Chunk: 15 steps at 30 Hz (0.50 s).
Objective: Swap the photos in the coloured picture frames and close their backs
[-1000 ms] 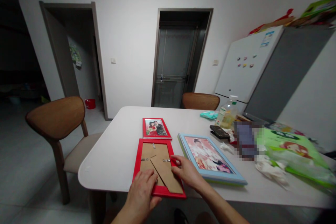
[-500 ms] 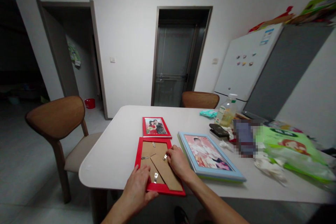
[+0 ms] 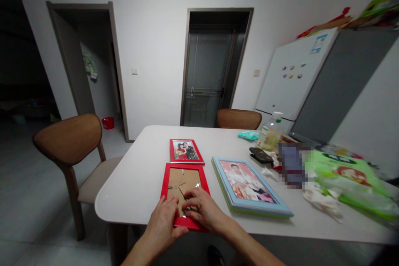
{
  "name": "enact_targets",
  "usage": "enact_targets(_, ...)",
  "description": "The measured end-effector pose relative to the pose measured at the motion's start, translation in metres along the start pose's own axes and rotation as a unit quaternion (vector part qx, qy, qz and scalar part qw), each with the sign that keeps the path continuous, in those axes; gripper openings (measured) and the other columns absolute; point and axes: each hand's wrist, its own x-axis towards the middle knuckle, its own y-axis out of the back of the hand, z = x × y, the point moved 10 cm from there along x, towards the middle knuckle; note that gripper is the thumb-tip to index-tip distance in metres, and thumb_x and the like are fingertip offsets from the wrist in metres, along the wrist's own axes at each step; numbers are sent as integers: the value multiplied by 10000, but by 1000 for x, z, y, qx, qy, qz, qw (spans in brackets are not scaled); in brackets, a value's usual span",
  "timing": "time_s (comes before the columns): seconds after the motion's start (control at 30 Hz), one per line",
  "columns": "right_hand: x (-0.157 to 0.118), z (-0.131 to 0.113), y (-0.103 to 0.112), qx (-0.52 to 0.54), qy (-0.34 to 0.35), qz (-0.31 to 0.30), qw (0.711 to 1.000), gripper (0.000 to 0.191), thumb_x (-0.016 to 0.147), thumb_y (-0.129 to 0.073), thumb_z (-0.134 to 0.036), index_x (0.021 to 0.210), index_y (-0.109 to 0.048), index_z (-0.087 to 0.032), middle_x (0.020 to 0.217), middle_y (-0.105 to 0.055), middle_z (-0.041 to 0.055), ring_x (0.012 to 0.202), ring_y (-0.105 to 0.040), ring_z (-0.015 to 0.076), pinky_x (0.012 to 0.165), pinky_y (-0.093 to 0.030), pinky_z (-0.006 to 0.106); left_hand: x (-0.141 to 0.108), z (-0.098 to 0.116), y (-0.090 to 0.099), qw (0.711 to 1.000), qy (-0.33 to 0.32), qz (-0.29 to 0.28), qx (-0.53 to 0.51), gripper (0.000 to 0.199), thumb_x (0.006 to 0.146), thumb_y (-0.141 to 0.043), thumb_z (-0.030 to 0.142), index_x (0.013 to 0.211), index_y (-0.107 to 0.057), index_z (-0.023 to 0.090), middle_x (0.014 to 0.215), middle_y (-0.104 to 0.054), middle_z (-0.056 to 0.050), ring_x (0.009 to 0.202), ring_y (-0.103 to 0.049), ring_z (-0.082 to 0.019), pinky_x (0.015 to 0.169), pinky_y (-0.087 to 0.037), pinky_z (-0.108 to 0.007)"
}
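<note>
A red picture frame (image 3: 165, 179) lies face down near the table's front edge, with a brown backboard (image 3: 176, 176) and small metal clips around it. My left hand (image 3: 163, 217) grips its lower left corner, thumb at the front edge and fingers over the back. My right hand (image 3: 204, 211) is bent over the lower half of the backboard, fingertips closed at the bottom metal clip (image 3: 184, 214). That hand covers most of the cardboard stand flap. Just beyond, a second red picture frame (image 3: 202, 158) lies face up, showing a photo of two people.
On the right lies a stack with a light-blue picture frame (image 3: 276, 206) on top. Farther right are a dark wallet (image 3: 261, 155), a bottle (image 3: 268, 133), crumpled tissues (image 3: 322, 201) and a green package (image 3: 352, 170). Wooden chairs stand at the left (image 3: 70, 137) and the far side (image 3: 239, 119).
My right hand has moved from the right-hand clip down and left to the bottom clip. My left hand stays on the frame's lower left corner.
</note>
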Motion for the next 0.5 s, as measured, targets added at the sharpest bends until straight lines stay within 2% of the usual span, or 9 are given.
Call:
enact_targets(0.27, 4, 3, 1, -27, -15, 59, 998, 132, 706, -532, -245, 722, -663, -243, 898, -569, 20, 871, -476, 163, 785, -335, 292, -1, -4, -5, 1000, -16, 21, 13, 601, 537, -716, 251, 1081, -491, 136, 1132, -544, -138, 1061, -483, -269, 936, -343, -452)
enact_targets(0.37, 10, 6, 5, -11, -28, 73, 997, 187, 749, -474, -245, 793, -654, -217, 901, -576, 41, 858, -488, 158, 793, -336, 283, -5, -4, -7, 998, -45, 45, 4, 580, 555, -699, 231, 1087, -485, 142, 1119, -552, -139, 1053, -490, -274, 924, -355, -468)
enact_targets(0.5, 32, 13, 6, -9, -56, 85, 995, 228, 764, -456, -276, 867, -641, -191, 915, -580, 67, 883, -493, 167, 781, -346, 266, -11, -2, -2, 993, -77, 92, -10, 536, 593, -663, 220, 1091, -476, 150, 1115, -556, -130, 1049, -493, -270, 939, -331, -492)
